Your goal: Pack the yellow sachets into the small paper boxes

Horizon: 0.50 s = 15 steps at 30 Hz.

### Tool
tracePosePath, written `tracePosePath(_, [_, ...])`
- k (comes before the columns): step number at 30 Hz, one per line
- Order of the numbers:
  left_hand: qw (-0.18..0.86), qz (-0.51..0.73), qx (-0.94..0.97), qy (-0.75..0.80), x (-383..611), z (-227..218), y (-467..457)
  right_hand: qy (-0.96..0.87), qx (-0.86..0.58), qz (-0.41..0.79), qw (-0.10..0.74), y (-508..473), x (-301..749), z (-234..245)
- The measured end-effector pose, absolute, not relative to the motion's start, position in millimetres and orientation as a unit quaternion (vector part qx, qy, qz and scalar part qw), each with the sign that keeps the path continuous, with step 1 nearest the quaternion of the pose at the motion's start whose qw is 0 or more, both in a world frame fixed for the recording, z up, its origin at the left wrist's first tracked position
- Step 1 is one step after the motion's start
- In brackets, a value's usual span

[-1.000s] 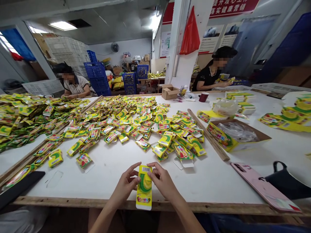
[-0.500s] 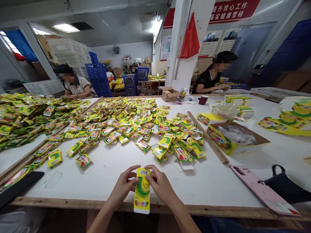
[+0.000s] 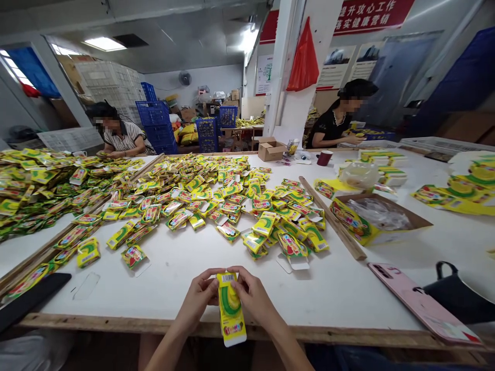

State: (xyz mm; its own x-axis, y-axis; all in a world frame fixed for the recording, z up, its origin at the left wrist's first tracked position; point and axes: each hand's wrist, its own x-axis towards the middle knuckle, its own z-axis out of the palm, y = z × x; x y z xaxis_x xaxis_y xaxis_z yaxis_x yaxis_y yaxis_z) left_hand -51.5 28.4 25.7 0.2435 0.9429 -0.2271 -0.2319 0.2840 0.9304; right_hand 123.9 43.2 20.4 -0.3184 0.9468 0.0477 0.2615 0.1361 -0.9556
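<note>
- Near edge of the table, dead centre: left hand and right hand both grasp one yellow-green card sleeve, fingertips pinching its upper half from either side, thumbs on its face.
- Sleeve's long axis runs away from the body. Barcode end is far; the lower end slants slightly right and hangs past the wooden table lip.
- Neither hand is nearer; they meet on the sleeve.
- Bare white tabletop lies straight ahead of the hands, up to the nearest packets of the heap.
- Left side: clear blister shell lies flat, with a black flat object at the corner, both well apart from the hands.
- Right side: pink phone lies along the lip, with a dark bag just beside it.
- Wooden slat bounds the heap on the right; an open carton sits beyond it.
- Two other people sit at the far side, their hands well away.
</note>
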Motion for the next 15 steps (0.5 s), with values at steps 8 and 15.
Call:
tracePosePath(8, [0.676,0.443,0.353,0.471,-53,24,35,-0.653,-0.462,0.454,0.392,39,123,20])
tracePosePath(15, [0.687,0.402,0.358,0.488,-54,15,35,-0.755,-0.42,0.306,0.4,24,125,23])
